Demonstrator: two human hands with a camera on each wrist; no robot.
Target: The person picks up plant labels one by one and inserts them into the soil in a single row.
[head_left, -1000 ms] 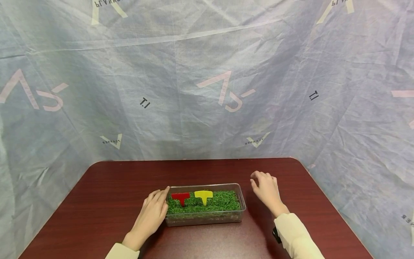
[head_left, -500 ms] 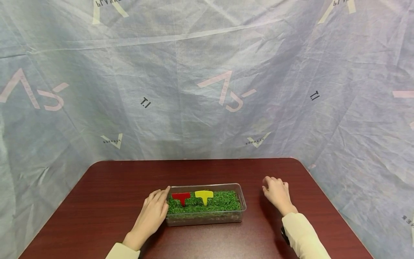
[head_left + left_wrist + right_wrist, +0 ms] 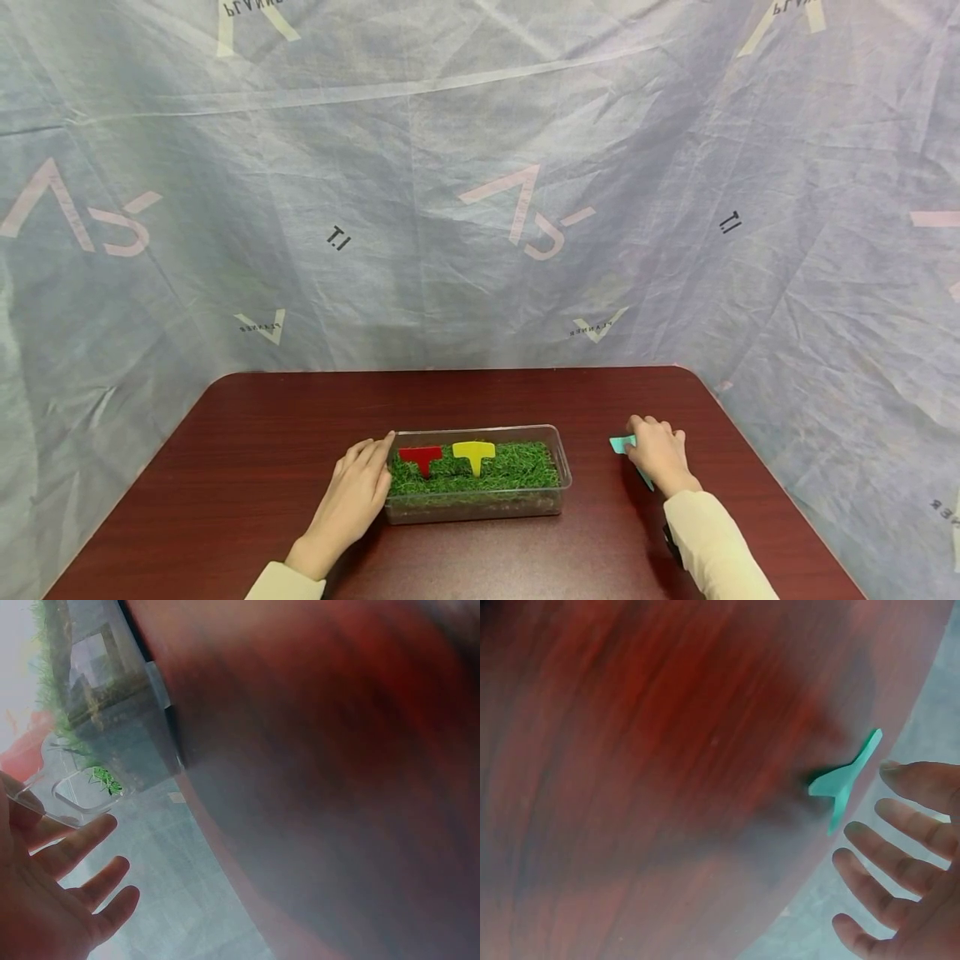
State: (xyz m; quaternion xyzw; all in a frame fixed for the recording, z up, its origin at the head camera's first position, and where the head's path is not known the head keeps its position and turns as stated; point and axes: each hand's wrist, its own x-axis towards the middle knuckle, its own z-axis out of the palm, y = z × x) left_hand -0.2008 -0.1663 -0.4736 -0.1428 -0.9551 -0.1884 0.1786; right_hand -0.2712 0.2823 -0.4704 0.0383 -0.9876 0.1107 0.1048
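A clear plastic tray (image 3: 474, 506) of artificial grass (image 3: 525, 467) sits on the table. A red T-shaped plant label (image 3: 422, 454) and a yellow T-shaped plant label (image 3: 474, 451) stand upright in the grass. My left hand (image 3: 352, 487) rests along the tray's left end, fingers extended at the rim (image 3: 67, 817). To the right of the tray, my right hand (image 3: 660, 454) is low over a teal T-shaped plant label (image 3: 843, 780), partly covering it in the head view. In the right wrist view its fingers are spread and loosely bent beside the label.
The dark red wooden table (image 3: 300, 408) has rounded far corners. Printed grey fabric (image 3: 405, 208) hangs behind it and along both sides.
My right hand has moved right and slightly toward me, away from the tray. The teal plant label has come into view under it. My left hand and the tray stay put.
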